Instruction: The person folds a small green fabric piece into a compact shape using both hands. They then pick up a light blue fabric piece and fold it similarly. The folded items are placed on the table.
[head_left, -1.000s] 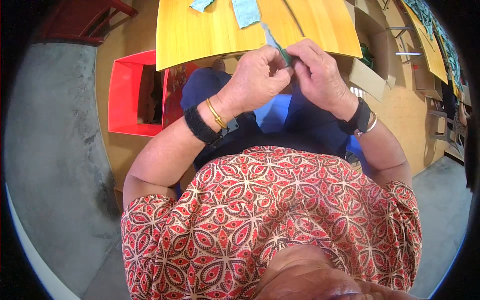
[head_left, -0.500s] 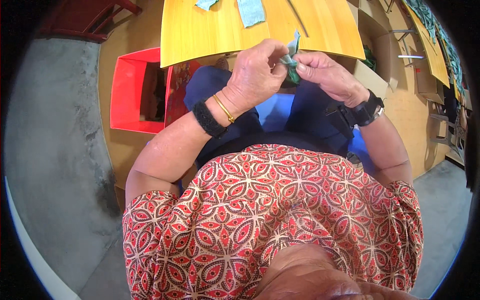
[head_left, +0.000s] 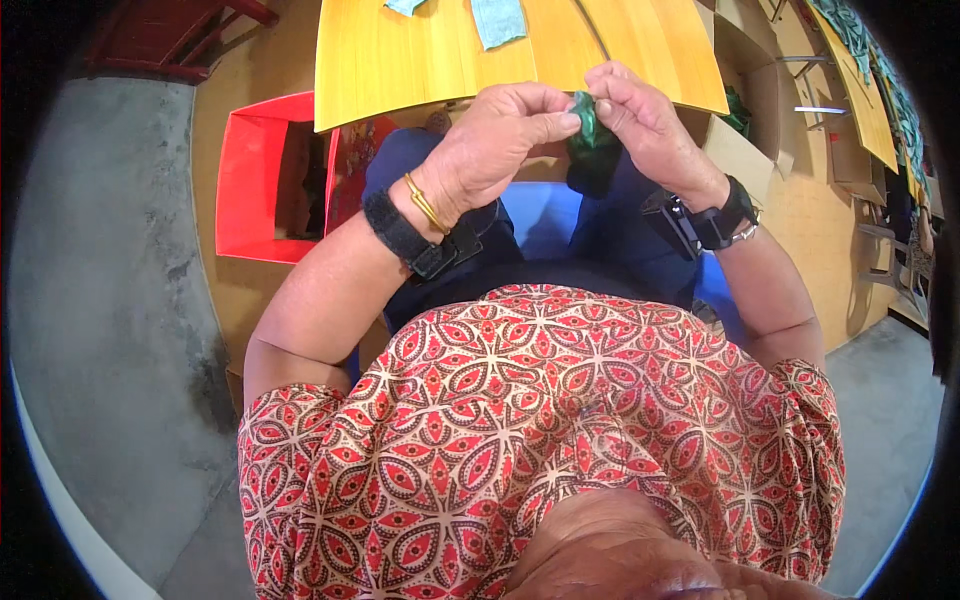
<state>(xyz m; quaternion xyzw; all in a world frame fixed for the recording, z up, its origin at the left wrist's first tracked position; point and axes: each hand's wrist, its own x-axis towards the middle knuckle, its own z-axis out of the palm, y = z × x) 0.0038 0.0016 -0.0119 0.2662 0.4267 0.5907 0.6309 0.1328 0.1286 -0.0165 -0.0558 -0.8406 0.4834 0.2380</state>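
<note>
A small dark green piece of cloth [head_left: 592, 158] hangs between my two hands, just off the near edge of the yellow table [head_left: 400, 70]. My left hand [head_left: 505, 135] pinches its upper left edge between thumb and forefinger. On the other side, my right hand [head_left: 650, 120] grips the top right edge with thumb and bent fingers. The cloth dangles above my knees, its lower end dark against my trousers. On the tabletop lie a pale blue-green cloth strip [head_left: 498, 22] and a smaller scrap [head_left: 406, 5], cut off by the frame's upper edge.
A thin dark stick [head_left: 591, 28] lies on the table. Below its left side stands an open red box [head_left: 240, 185]. Cardboard boxes [head_left: 745, 155] are to the right, beside another table [head_left: 855, 75] bearing green cloth. A dark red chair [head_left: 170, 40] stands far left.
The cloth was bunched with its pale side showing; now its dark green side shows and it hangs down more fully. My right hand has risen, and my left has shifted slightly left.
</note>
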